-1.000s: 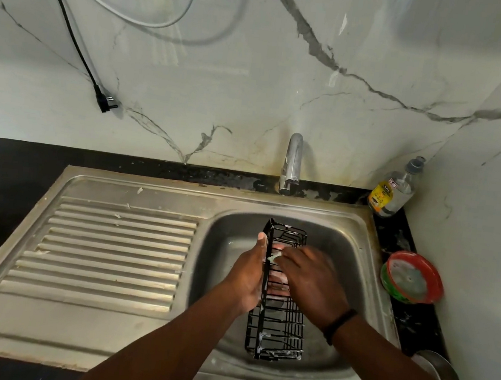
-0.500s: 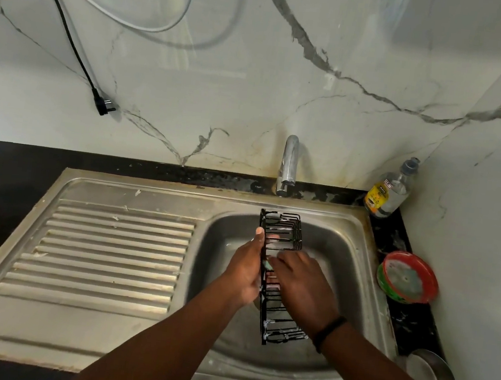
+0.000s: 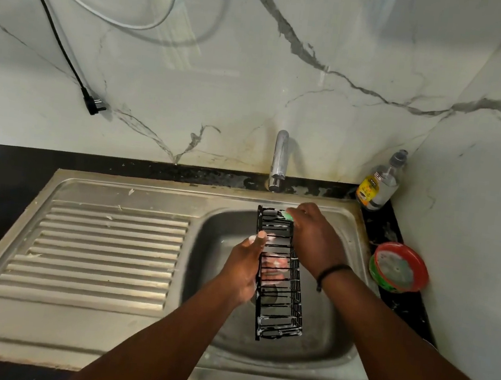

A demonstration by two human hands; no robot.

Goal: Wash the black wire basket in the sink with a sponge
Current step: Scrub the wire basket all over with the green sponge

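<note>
One black wire basket (image 3: 280,274), soapy, held over the sink (image 3: 329,339) basin. Left hand (image 3: 241,271) grips its left rim; right hand (image 3: 312,237) pinches one green sponge (image 3: 287,215) at its far end. Basin floor open on both sides.

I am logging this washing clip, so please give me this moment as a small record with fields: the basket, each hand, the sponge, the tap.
basket: black wire basket, soapy, held over the sink basin
left hand: left hand grips the basket's left side
right hand: right hand holds the green sponge at the basket's far end
tap: tap, no water seen running
beside sink: bottle and red-rimmed dish on the right
</note>
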